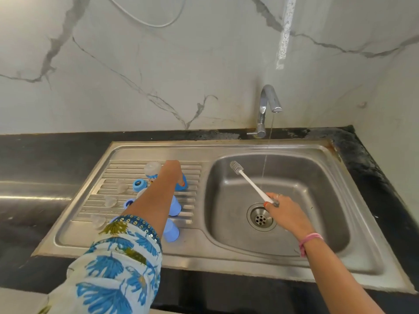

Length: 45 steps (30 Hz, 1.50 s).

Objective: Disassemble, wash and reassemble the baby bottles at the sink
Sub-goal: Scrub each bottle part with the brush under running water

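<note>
We see a big white wall (158,64) behind everything, with gray crack lines running over it like marble, and a thin white cord (147,21) hangs in a loop near the top. A sparkly silver strip (284,30) goes down the wall on the right side. Under the wall we see a black desk (45,150) that looks shiny and dark, with some rusty, dirty spots (333,146) at its back right corner, and a shiny metal plate (34,191) lies on it at the far left.
</note>
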Each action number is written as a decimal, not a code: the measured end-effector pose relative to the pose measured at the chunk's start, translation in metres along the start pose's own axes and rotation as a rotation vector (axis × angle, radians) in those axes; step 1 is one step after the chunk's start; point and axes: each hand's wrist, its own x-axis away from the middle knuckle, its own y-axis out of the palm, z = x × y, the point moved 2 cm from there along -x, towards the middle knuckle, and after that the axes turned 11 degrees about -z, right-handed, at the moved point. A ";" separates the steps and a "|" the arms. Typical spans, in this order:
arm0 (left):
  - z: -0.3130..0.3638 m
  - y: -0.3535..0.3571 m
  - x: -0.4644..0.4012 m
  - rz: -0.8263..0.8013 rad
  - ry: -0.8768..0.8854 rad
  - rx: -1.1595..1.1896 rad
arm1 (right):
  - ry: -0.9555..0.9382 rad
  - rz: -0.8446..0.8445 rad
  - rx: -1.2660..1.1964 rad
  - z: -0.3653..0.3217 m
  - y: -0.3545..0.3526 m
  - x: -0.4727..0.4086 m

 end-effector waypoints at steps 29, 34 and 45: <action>0.135 -0.034 -0.022 0.295 0.370 0.144 | 0.068 0.079 0.041 0.051 -0.062 0.014; 0.168 -0.036 -0.031 0.288 0.392 0.162 | 0.032 0.157 0.088 0.056 -0.079 0.003; 0.188 -0.042 -0.050 0.287 0.354 0.200 | 0.016 0.273 0.319 0.069 -0.105 -0.015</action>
